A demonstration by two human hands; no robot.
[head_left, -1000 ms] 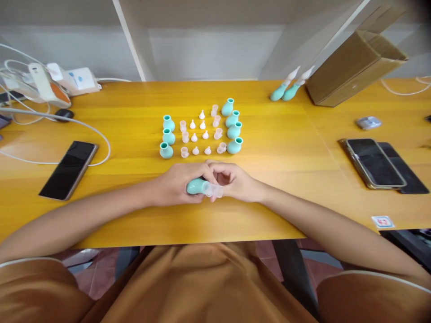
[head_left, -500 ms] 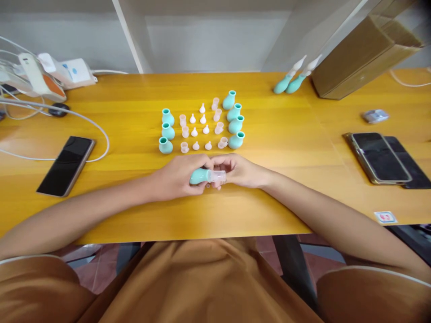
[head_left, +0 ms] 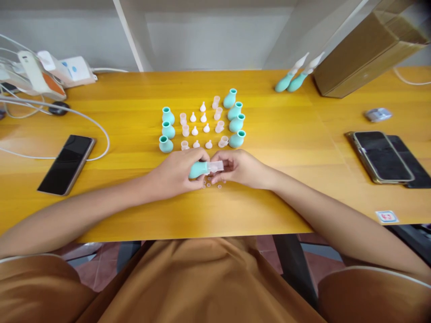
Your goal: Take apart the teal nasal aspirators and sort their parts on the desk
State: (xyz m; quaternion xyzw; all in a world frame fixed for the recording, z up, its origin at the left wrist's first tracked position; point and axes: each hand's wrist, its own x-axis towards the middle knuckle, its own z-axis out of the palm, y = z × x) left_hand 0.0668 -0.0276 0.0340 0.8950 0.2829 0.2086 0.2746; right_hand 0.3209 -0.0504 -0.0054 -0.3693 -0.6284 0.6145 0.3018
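My left hand is closed around a teal rubber squeeze bulb lying sideways, its neck pointing right. A clear plastic connector tube sits at the bulb's neck. Beside that tube, my right hand has curled fingers, with the thumb apart and lower; nothing shows clearly in its grasp. Several tiny clear rings lie on the table just under the hands. Beyond them stand more teal bulbs, clear connectors and white cone-shaped tips in rows.
Two assembled teal bulbs with white nozzles lie by a cardboard box at the back right. Phones rest at the left and right. White cables and chargers crowd the back left. A small sticker marks the front right.
Both hands and the bulb with its connector have shifted slightly away from me, uncovering several small rings. My right thumb has moved down and apart from the tube.
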